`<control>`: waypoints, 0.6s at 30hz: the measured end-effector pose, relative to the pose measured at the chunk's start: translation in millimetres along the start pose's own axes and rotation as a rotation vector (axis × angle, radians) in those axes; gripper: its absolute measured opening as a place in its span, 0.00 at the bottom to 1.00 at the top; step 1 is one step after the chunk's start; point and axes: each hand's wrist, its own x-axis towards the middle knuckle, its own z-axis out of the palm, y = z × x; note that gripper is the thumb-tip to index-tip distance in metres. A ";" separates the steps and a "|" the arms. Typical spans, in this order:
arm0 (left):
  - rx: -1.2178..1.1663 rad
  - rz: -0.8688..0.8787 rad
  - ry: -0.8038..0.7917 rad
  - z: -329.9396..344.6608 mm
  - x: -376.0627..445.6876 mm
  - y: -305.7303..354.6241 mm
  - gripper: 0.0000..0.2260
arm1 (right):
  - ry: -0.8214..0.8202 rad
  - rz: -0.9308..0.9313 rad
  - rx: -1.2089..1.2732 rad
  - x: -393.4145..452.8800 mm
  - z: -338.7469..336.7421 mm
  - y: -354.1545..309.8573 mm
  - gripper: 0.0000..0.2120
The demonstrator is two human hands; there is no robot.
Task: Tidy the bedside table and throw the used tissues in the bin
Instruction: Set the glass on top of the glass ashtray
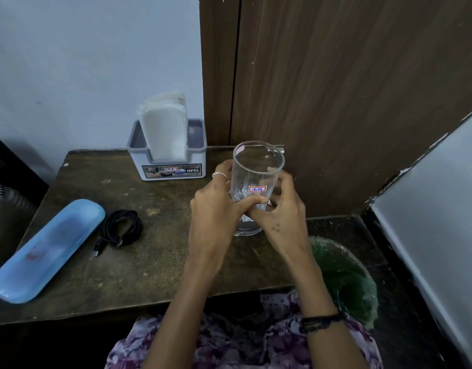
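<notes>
A clear drinking glass (257,166) with a small red-edged label stands upright on the right part of the worn wooden bedside table (149,262). My left hand (216,209) wraps its left side and my right hand (280,211) wraps its right side, both gripping it. A grey and white holder (171,166) with clean white tissues (164,126) stands at the back of the table. A bin (346,278) lined with a green bag sits on the floor to the right of the table. No used tissues show on the table.
A light blue case (46,251) lies at the table's left front. A coiled black cable (121,230) lies beside it. A brown wooden panel (349,89) rises behind the glass. A white surface (442,222) slants along the right.
</notes>
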 end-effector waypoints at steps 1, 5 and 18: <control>-0.003 -0.004 0.005 -0.1 0.5 -2.1 0.34 | -0.014 0.006 -0.006 1.2 2.0 1.0 0.31; -0.014 -0.012 0.008 0.8 1.9 -9.3 0.33 | -0.040 0.019 -0.033 5.1 6.6 3.8 0.31; -0.031 -0.056 -0.055 6.8 3.9 -23.0 0.34 | -0.085 0.037 -0.130 4.8 5.7 5.7 0.31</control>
